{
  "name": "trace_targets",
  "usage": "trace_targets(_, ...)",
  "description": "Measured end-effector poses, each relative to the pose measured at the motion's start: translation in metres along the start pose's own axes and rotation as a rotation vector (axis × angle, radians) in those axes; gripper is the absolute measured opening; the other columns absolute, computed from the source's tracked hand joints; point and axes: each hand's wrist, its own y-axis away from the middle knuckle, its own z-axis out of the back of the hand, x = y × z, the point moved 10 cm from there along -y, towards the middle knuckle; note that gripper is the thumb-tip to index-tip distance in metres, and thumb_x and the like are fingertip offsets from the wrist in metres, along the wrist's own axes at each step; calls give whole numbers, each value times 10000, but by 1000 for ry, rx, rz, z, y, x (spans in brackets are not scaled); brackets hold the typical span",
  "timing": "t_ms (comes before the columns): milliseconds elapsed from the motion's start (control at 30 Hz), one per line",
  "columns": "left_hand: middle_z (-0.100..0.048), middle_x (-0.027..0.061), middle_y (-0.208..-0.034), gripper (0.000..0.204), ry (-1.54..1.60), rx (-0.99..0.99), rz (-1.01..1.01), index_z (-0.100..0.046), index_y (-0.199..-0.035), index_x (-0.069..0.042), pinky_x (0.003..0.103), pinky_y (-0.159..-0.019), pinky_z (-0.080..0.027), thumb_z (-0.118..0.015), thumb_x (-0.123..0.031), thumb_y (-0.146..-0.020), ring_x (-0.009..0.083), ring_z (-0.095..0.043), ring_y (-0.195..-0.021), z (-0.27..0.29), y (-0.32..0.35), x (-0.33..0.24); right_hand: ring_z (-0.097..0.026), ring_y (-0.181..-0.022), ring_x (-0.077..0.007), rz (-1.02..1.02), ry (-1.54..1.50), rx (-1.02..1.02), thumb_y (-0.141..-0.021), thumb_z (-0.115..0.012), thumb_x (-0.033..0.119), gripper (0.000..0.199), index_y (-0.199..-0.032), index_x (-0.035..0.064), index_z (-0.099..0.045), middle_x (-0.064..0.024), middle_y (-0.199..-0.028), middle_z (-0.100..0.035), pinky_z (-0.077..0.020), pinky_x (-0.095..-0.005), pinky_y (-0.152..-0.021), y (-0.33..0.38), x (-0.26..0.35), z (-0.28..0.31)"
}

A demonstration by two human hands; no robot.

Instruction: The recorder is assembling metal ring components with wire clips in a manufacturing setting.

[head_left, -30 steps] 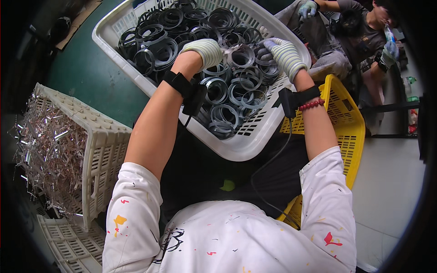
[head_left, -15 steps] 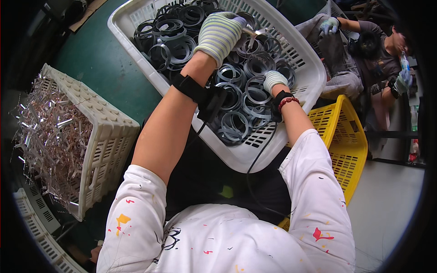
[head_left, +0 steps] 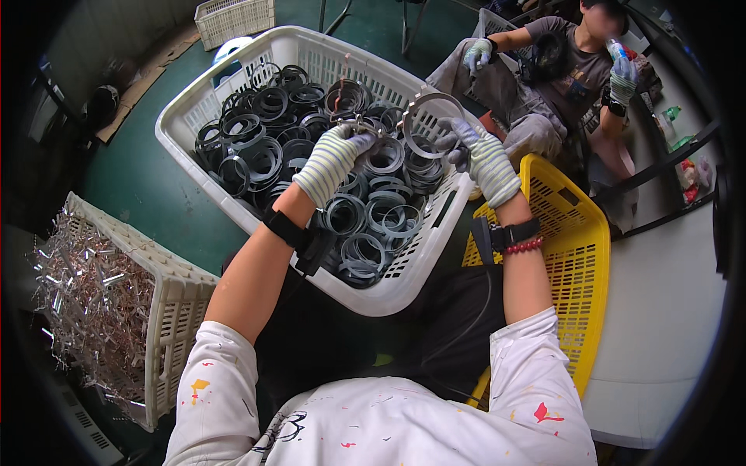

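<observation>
My left hand [head_left: 334, 165], in a striped glove, is closed over the white basket on small shiny metal pieces [head_left: 359, 124] whose exact kind I cannot make out. A thin copper-coloured strip [head_left: 339, 97] sticks up beside them. My right hand [head_left: 488, 165], gloved too, pinches a thin metal ring [head_left: 408, 133] by its right side and holds it up above the basket's right part. The ring's left edge is close to the pieces in my left hand. Below both hands, the white basket [head_left: 373, 301] holds many loose dark and silvery metal rings [head_left: 342, 213].
At left, a tilted off-white crate [head_left: 175, 311] is full of shiny metal scraps [head_left: 97, 299]. A yellow basket [head_left: 579, 299] stands by my right arm. A co-worker [head_left: 556, 85] sits at the far right, drinking from a bottle. Another crate [head_left: 233, 22] is at the back.
My right hand has come up from among the rings with one ring in its fingers. My left hand has drawn nearer, still closed on metal pieces. The view has shifted.
</observation>
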Motion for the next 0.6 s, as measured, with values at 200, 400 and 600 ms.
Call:
trace_targets(200, -710, 23, -904, 175, -538, -251, -355, -697, -1120, -51, 260, -656, -497, -668, -73, -948, 91, -618, -752, -2, 11, -8, -582, -625, -72, -40, -326, -19, -1016, -638, 323, 338, -1196, 37, -643, -33, -868, -662, -467, -185, -532, 1, -15, 19)
trace_targets(400, -710, 141, -914, 228, -1140, -190, -665, -688, -1069, -76, 415, -753, -551, -681, -62, -842, 357, -681, -882, -60, 38, -43, -587, -565, -67, 148, -129, -76, -1011, -648, 319, 300, -1067, 31, -711, -34, -786, -703, -476, -196, -539, 19, 10, 16)
trace_targets(600, -727, 150, -953, 267, -1101, -137, -591, -693, -1119, -84, 411, -738, -561, -667, -41, -857, 356, -701, -861, -54, 32, -29, -672, -751, -155, 382, 552, -22, -978, -677, 378, 427, -1120, -22, -718, -85, -847, -734, -533, -310, -708, 45, 36, -13)
